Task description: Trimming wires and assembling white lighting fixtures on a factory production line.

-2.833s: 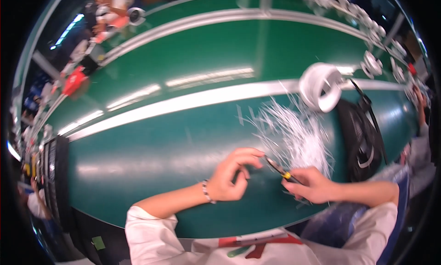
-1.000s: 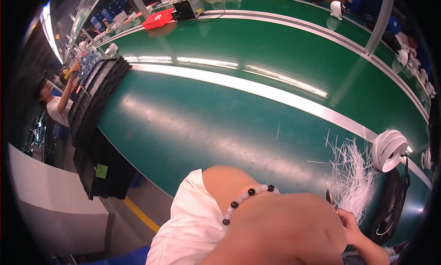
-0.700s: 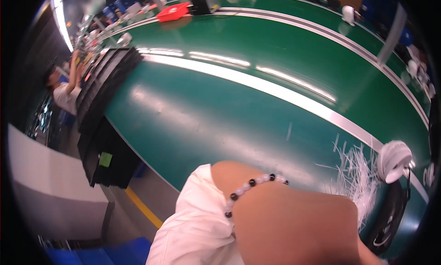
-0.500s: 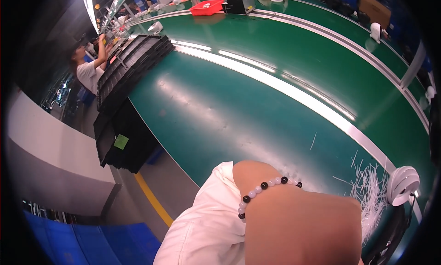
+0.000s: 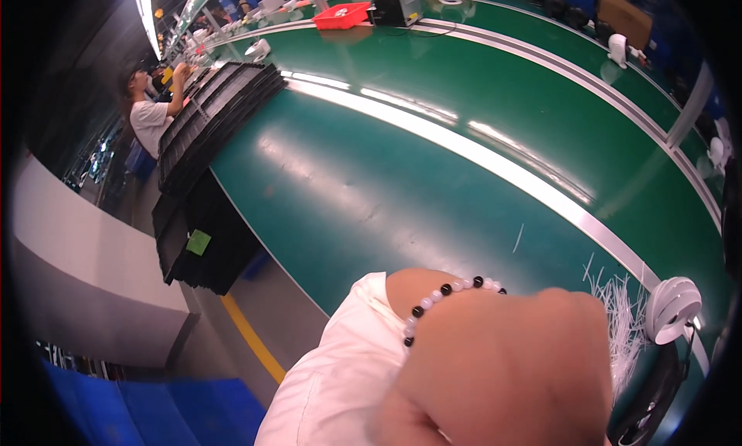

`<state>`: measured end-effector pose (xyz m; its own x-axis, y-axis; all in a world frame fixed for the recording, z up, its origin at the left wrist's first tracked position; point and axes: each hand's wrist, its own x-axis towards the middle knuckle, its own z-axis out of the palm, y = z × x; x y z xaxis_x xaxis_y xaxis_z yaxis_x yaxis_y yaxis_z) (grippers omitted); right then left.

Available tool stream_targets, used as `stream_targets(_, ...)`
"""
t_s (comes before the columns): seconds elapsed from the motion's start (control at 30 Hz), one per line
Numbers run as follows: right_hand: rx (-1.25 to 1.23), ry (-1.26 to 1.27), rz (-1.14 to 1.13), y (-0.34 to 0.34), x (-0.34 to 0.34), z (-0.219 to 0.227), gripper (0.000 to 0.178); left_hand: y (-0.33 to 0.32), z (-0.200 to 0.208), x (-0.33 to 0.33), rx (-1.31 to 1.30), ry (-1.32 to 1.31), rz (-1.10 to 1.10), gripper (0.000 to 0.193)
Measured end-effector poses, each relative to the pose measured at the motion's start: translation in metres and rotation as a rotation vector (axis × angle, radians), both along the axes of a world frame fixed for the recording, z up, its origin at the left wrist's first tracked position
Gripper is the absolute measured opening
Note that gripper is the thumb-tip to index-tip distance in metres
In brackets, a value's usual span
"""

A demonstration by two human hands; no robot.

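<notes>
My left hand fills the lower right, very close, with its back toward me. A bracelet of pale and black beads circles the wrist, and a white sleeve covers the arm behind it. The fingers look curled in; their tips and anything between them are hidden. Just past the knuckles lies a heap of thin white strips on the green workbench. Right of the heap stands a white rounded device, with a black object below it. My right hand does not show.
Stacked black trays stand at the bench's left end, with more black trays below carrying a green tag. At the back are a red bin and a black box-shaped device. Another person works at far left.
My left hand has turned and risen a little, so its knuckles and a thumb-side edge show more. The view has shifted slightly. The other person's raised hands have moved.
</notes>
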<state>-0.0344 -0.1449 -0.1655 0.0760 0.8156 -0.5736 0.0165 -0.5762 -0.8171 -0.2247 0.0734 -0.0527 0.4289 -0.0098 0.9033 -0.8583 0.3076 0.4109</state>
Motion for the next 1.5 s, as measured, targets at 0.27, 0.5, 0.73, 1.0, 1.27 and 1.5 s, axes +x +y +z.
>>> stream_targets(0.27,0.018,-0.025,0.024,0.007,-0.007,0.005,0.016,0.008,0.015,-0.007,0.032,0.021,-0.23,0.029)
stream_targets(0.5,0.024,-0.021,0.048,0.003,-0.005,0.007,0.017,-0.051,-0.027,-0.003,-0.66,-0.033,0.186,0.006)
stream_targets(0.73,-0.012,-0.023,0.021,0.002,-0.005,0.004,0.017,0.005,0.017,-0.005,0.17,-0.001,-0.275,0.039)
stream_targets(1.0,-0.015,-0.023,0.02,0.002,-0.007,0.005,0.016,-0.021,0.011,-0.01,-0.018,-0.064,-0.293,0.04)
stream_targets(1.27,-0.009,-0.012,0.024,0.0,-0.007,0.003,0.014,-0.003,0.019,-0.007,0.176,0.01,-0.336,0.042)
stream_targets(1.5,-0.013,-0.008,0.028,0.002,-0.009,0.005,0.014,0.012,0.023,-0.002,0.204,-0.004,-0.335,0.04)
